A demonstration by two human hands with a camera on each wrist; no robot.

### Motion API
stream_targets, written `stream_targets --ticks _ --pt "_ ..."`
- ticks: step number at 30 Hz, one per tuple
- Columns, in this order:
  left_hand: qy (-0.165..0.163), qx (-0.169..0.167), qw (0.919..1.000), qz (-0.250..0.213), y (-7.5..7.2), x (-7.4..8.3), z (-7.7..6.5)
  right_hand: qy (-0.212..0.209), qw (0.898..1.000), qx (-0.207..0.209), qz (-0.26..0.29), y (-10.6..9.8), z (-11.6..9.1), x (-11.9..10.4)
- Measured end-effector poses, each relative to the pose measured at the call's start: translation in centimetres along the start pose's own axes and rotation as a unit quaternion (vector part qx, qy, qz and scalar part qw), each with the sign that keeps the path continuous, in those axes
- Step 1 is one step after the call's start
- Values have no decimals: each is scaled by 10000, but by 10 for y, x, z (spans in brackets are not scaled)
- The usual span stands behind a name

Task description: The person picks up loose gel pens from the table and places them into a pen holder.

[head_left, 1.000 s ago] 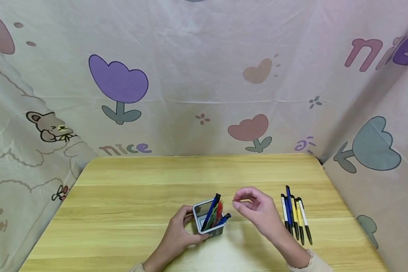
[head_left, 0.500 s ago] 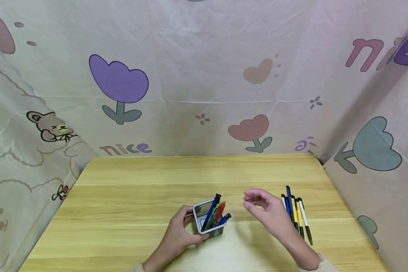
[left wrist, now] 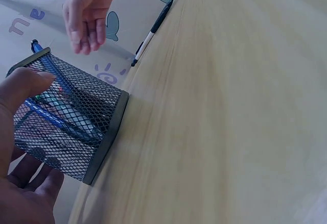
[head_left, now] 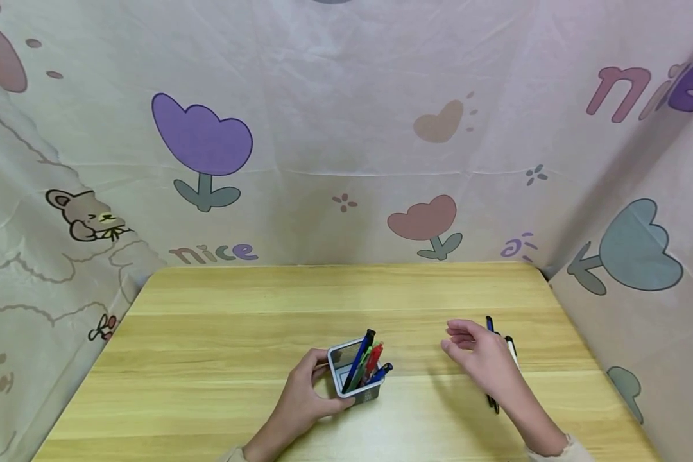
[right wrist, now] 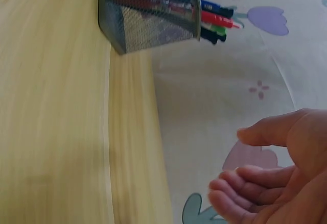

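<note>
My left hand [head_left: 308, 391] grips a mesh pen holder [left wrist: 76, 117] by its sides, thumb on the near side and fingers round the back. Inside it lean a red pen [head_left: 373, 360], a green pen [head_left: 359, 368] and blue pens [head_left: 358, 359], their tops above the rim. To the right, my right hand [head_left: 487, 360] hovers over the table with loosely bent fingers and nothing between them. It partly covers a row of pens [head_left: 511, 350] lying on the table. In the right wrist view, a gap separates the thumb from the fingers [right wrist: 245, 188].
The wooden table [head_left: 237, 333] runs to a printed cloth [head_left: 323, 128] hanging at its back and both sides. From the left wrist, a white and black pen [left wrist: 153, 32] shows at the table's far side.
My right hand has moved right, away from the pen holder and over the lying pens. The left hand and pen holder have stayed put.
</note>
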State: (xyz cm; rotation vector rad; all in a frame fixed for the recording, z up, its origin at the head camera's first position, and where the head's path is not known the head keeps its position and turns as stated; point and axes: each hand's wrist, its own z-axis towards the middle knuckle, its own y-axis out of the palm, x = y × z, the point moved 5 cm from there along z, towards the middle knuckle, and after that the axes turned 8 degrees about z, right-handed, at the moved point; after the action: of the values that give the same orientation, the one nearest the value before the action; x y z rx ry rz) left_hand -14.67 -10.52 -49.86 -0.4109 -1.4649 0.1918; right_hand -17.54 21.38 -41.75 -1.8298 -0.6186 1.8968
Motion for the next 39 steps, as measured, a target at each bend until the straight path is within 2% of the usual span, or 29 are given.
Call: stream_targets --ticks 9,19,29,39 --pt "11 -5 10000 4 0 -2 0 349 9976 -355 -488 -11 5 25" --pt "51 -5 9999 141 1 -2 -1 766 9935 -666 -516 -22 10 50" --pt "3 -44 9999 98 1 -2 -1 1040 9890 -837 -632 -25 14 61" --pt "21 -77 9999 73 -1 -2 0 1122 9871 -877 -738 -25 17 66"
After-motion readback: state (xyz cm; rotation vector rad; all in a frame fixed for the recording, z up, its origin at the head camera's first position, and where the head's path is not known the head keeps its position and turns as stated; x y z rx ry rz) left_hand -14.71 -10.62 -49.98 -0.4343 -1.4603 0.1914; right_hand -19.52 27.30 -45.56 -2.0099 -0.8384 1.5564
